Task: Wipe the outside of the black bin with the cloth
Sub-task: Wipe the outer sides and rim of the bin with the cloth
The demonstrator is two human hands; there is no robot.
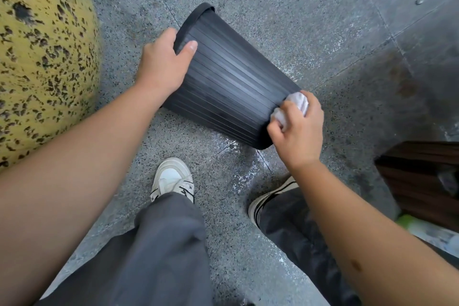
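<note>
My left hand (162, 62) grips the rim of the ribbed black plastic bin (228, 82), tipped sideways over the speckled grey floor (285, 7) — my right hand (296, 129), nearer, clenches a crumpled white cloth (291, 107) against its base edge.

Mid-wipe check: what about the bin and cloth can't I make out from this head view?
- Inside of the bin: its mouth faces away, up-left.
- Bin's underside: turned toward the floor.
- Left hand fingers: curled over the rim, only the thumb shows.
- Most of the cloth: bunched inside the right hand.
- Bin's base: covered by the right hand and cloth.
</note>
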